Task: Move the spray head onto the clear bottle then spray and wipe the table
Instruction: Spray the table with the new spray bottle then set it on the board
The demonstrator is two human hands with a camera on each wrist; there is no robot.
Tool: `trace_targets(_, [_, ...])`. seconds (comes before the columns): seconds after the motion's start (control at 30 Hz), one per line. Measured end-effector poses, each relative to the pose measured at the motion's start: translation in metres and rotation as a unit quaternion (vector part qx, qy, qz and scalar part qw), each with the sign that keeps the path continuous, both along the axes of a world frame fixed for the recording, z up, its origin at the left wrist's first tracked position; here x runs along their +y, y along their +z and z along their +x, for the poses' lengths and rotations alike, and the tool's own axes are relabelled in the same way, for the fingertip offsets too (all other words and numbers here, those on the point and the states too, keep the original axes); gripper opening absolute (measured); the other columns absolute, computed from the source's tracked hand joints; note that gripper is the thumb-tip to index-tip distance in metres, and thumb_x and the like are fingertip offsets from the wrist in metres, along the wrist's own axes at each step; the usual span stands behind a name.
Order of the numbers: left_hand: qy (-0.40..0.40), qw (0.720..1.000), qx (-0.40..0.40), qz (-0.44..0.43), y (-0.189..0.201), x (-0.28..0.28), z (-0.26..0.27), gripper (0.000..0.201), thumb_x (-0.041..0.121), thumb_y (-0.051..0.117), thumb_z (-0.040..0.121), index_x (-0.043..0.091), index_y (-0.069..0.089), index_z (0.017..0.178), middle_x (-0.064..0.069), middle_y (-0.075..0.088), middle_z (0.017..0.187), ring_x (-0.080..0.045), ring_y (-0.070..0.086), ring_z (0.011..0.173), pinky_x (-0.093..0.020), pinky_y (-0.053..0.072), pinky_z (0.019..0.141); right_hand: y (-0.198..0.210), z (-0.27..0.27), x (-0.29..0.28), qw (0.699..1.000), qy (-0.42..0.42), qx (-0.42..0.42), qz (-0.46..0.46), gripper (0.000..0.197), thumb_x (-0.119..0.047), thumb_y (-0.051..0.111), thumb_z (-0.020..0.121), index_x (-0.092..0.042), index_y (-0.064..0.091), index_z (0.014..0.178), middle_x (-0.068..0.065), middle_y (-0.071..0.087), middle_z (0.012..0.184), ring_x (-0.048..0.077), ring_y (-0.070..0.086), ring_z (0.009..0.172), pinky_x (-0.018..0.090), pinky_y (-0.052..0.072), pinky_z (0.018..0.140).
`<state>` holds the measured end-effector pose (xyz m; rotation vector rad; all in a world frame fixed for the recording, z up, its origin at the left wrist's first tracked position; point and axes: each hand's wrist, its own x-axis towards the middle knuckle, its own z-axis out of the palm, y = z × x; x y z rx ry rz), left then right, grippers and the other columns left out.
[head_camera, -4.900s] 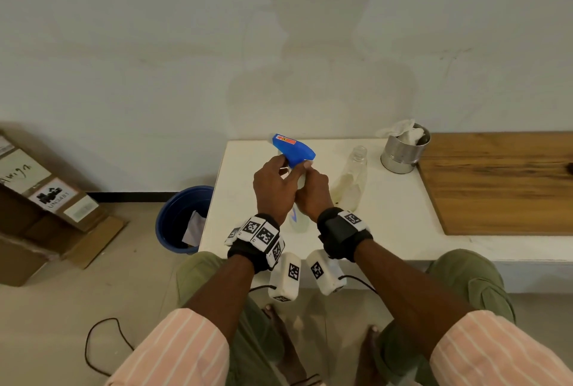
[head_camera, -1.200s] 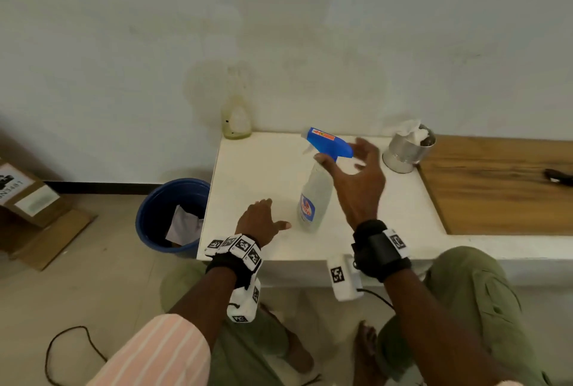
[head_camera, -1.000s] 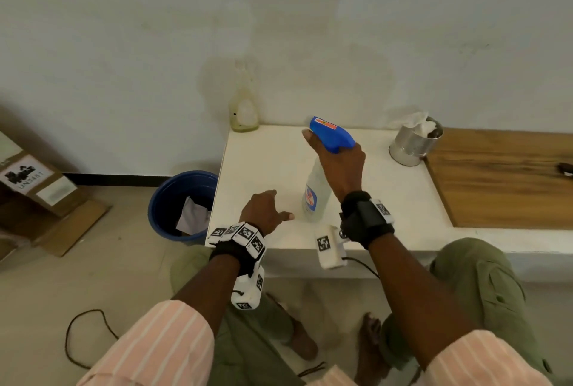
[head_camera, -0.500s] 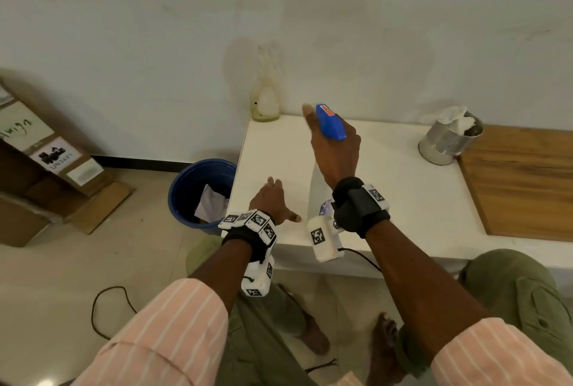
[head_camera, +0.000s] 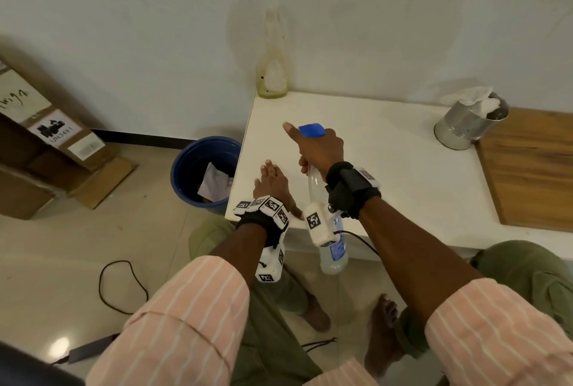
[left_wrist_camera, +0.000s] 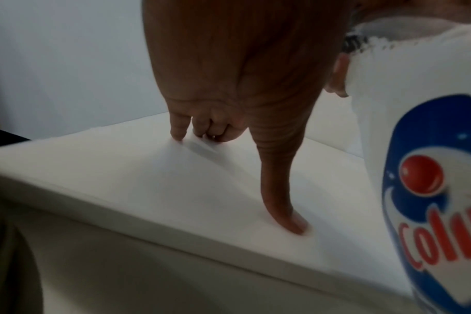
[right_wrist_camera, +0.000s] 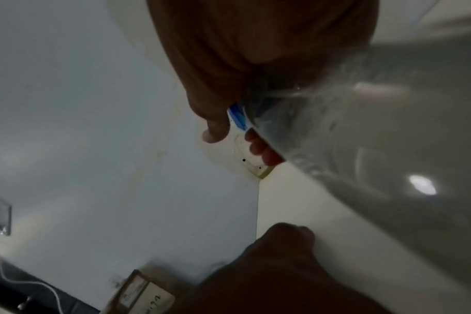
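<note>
The white table [head_camera: 387,175] ran from the wall corner toward the right, where a wooden board [head_camera: 533,168] lay on it, cut off by the frame edge. Left of the table on the floor stood a blue bucket [head_camera: 186,168] with some pale crumpled thing inside that could not be made out, and a cardboard box [head_camera: 40,137] reached past the left edge. At the table's back corner an empty-looking bottle [head_camera: 272,75] stood against the wall, its neck fading into the pale wall behind it. Near the board a metal tin [head_camera: 465,128] held crumpled white tissue [head_camera: 474,100].

The clear bottle [head_camera: 333,257] hung tilted over the table's front edge, base low and toward the person, its middle hidden behind the wrist camera. In the left wrist view only its blue and red label showed, cut off at the right. The right hand [head_camera: 321,150] was wrapped round the bottle's neck, and the blue spray head [head_camera: 311,130] peeked out above the knuckles with the forefinger stretched forward beside it. Whether a finger sat on the trigger could not be told; the right wrist view was dim and mostly filled by the blurred bottle.

The left hand [head_camera: 273,182] rested on the table near its front left corner, fingers spread and lightly bent, tips touching the surface, holding nothing.
</note>
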<state>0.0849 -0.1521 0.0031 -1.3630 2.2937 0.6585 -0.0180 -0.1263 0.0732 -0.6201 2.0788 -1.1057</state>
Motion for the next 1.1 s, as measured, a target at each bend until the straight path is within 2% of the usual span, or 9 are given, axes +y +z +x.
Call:
trace_targets(0.1, [0.006, 1.000, -0.006, 0.005, 0.002, 0.001, -0.002, 0.126, 0.035, 0.082, 0.069, 0.000, -0.006, 0.152, -0.014, -0.013, 0.161, -0.028, -0.005, 0.151, -0.048, 0.016, 0.121, 0.000, 0.001, -0.003, 1.000, 0.015, -0.009, -0.003, 0.070, -0.076, 0.064, 0.066, -0.010, 0.059, 0.088, 0.002, 0.063, 0.059, 0.017, 0.061, 0.045, 0.035, 0.062, 0.071])
trace_targets(0.23, [0.005, 1.000, 0.003, -0.014, 0.007, 0.007, -0.003, 0.108, 0.026, 0.075, 0.079, -0.002, 0.000, 0.152, -0.016, -0.008, 0.162, -0.029, -0.001, 0.151, -0.047, 0.018, 0.121, 0.006, 0.001, -0.006, 0.997, 0.077, -0.024, -0.004, 0.070, -0.074, 0.063, 0.070, -0.014, 0.060, 0.106, 0.004, 0.075, 0.080, 0.019, 0.067, 0.056, 0.031, 0.060, 0.069])
trace_targets(0.4, [-0.004, 0.999, 0.002, -0.032, 0.010, 0.012, -0.003, 0.090, 0.017, 0.065, 0.088, -0.003, 0.005, 0.152, -0.018, -0.003, 0.162, -0.030, 0.002, 0.151, -0.046, 0.020, 0.121, 0.007, -0.001, -0.009, 0.999, 0.033, 0.003, 0.007, 0.066, -0.077, 0.064, 0.064, -0.013, 0.053, 0.076, 0.003, 0.065, 0.055, 0.018, 0.066, 0.047, 0.028, 0.058, 0.067])
trace_targets(0.53, [-0.011, 0.999, -0.012, -0.033, 0.014, 0.012, -0.006, 0.090, 0.017, 0.065, 0.088, -0.005, 0.005, 0.151, -0.020, -0.001, 0.161, -0.031, 0.003, 0.151, -0.047, 0.020, 0.120, 0.008, -0.005, -0.010, 0.999, 0.027, -0.040, -0.012, 0.076, -0.076, 0.066, 0.064, -0.017, 0.058, 0.110, 0.002, 0.073, 0.071, 0.020, 0.068, 0.051, 0.036, 0.061, 0.076])
trace_targets(0.63, [-0.016, 0.999, -0.007, -0.048, 0.013, 0.011, -0.009, 0.083, 0.016, 0.061, 0.091, -0.005, 0.007, 0.151, -0.021, 0.001, 0.161, -0.032, 0.004, 0.151, -0.048, 0.020, 0.120, 0.009, -0.005, -0.010, 0.999, 0.032, -0.005, 0.008, 0.071, -0.080, 0.063, 0.063, -0.012, 0.057, 0.086, 0.003, 0.066, 0.057, 0.018, 0.066, 0.049, 0.032, 0.060, 0.072])
trace_targets(0.77, [-0.027, 0.999, -0.005, -0.041, 0.012, 0.014, -0.008, 0.090, 0.020, 0.065, 0.088, -0.006, 0.005, 0.151, -0.022, 0.001, 0.161, -0.033, 0.002, 0.151, -0.048, 0.019, 0.120, 0.009, -0.003, -0.009, 0.995, 0.090, -0.038, -0.004, 0.077, -0.078, 0.064, 0.064, -0.011, 0.062, 0.103, 0.003, 0.074, 0.073, 0.021, 0.069, 0.053, 0.032, 0.061, 0.067])
trace_targets(0.87, [-0.043, 0.998, 0.012, -0.039, 0.011, 0.018, -0.010, 0.093, 0.020, 0.068, 0.086, -0.005, 0.006, 0.151, -0.022, 0.001, 0.161, -0.033, 0.002, 0.151, -0.049, 0.019, 0.120, 0.007, -0.007, -0.003, 0.996, 0.085, -0.021, -0.012, 0.068, -0.078, 0.064, 0.063, -0.013, 0.055, 0.076, 0.004, 0.065, 0.057, 0.021, 0.066, 0.051, 0.037, 0.058, 0.078])
trace_targets(1.0, [-0.055, 0.996, 0.053, -0.039, 0.008, 0.030, -0.018, 0.081, 0.014, 0.061, 0.090, -0.004, 0.012, 0.151, -0.021, 0.007, 0.161, -0.032, 0.006, 0.151, -0.047, 0.021, 0.120, 0.010, -0.019, 0.006, 0.997, 0.049, -0.057, -0.030, 0.074, -0.077, 0.067, 0.062, -0.011, 0.063, 0.094, 0.003, 0.072, 0.067, 0.022, 0.067, 0.050, 0.035, 0.060, 0.069])
trace_targets(1.1, [-0.063, 0.995, 0.071, -0.039, 0.008, 0.038, -0.027, 0.073, 0.012, 0.055, 0.093, -0.004, 0.013, 0.151, -0.020, 0.009, 0.160, -0.031, 0.008, 0.151, -0.044, 0.023, 0.120, 0.010, -0.028, 0.013, 0.999, 0.017, -0.035, -0.031, 0.070, -0.081, 0.068, 0.055, -0.014, 0.055, 0.074, 0.000, 0.061, 0.051, 0.020, 0.062, 0.044, 0.033, 0.059, 0.063])
